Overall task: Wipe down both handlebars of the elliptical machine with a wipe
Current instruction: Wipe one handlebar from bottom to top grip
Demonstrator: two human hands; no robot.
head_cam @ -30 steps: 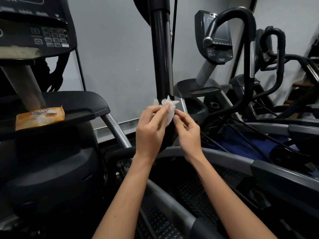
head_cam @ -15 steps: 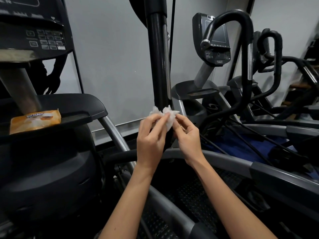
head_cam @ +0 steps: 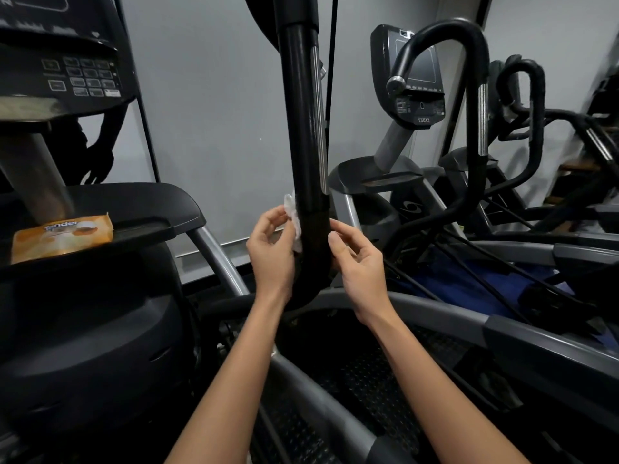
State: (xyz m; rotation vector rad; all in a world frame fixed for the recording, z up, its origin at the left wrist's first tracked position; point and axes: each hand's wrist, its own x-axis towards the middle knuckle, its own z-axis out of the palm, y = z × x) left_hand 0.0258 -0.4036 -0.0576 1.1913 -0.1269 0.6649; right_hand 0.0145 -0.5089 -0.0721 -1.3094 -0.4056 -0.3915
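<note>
A thick black handlebar [head_cam: 303, 128] of the elliptical rises upright in the middle of the head view, with a silver strip down its right side. My left hand [head_cam: 271, 249] pinches a crumpled white wipe [head_cam: 292, 212] and holds it against the left side of the bar, low down near its bend. On the bar's right side at the same height is my right hand [head_cam: 358, 266], fingers loosely curled, fingertips at the bar. No wipe shows in it. The machine's other handlebar is out of view.
An orange pack of wipes [head_cam: 63, 237] lies on the black console tray [head_cam: 150, 202] at the left, under the keypad console [head_cam: 77, 75]. To the right stand more ellipticals with looped black handles [head_cam: 469, 61]. Grey frame rails and a foot pedal lie below my arms.
Both hands held the wipe together in front of the bar. They have since parted to either side of it, and the wipe stays with my left hand, pressed to the bar.
</note>
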